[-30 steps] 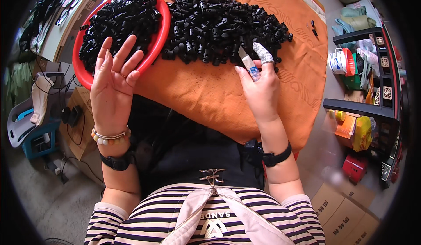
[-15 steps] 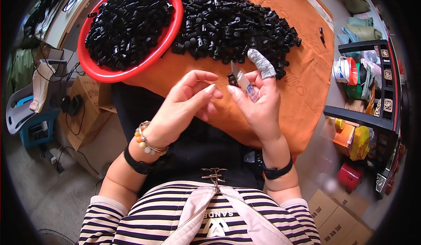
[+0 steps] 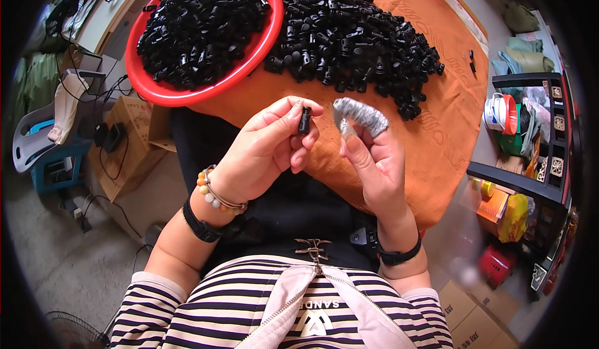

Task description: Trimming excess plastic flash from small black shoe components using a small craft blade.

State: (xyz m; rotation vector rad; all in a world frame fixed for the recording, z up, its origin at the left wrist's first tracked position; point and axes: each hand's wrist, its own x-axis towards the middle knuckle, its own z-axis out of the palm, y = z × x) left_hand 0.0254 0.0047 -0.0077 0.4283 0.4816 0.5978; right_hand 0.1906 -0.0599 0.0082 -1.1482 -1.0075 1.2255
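Note:
My left hand [image 3: 259, 138] pinches a small black plastic cord lock [image 3: 305, 122] upright between thumb and fingertips, just beyond the near edge of the table. Close on its right is my right hand [image 3: 382, 173], with a grey knitted cover [image 3: 367, 117] on its index finger. Between that finger and the thumb I grip a thin, pale blade [image 3: 340, 126]; it is blurred and mostly hidden. Farther off, a heap of similar black cord locks [image 3: 362, 43] lies on the orange tablecloth [image 3: 430, 155]. More of them [image 3: 199, 34] fill a red basin [image 3: 272, 29] at the far left.
Several loose black pieces [image 3: 472, 62] lie near the cloth's right edge. A dark shelf rack [image 3: 521, 180] with bags and a white bucket [image 3: 495, 112] stands at the right. To the left are a wooden box [image 3: 118, 168] and a grey-blue chair [image 3: 47, 152]. Cartons [image 3: 471, 318] sit lower right.
A cord lock is now in my left fingertips, which held nothing visible before. My right hand has turned, its covered finger bending over the blade. The view has shifted slightly, moving the basin and heap rightward.

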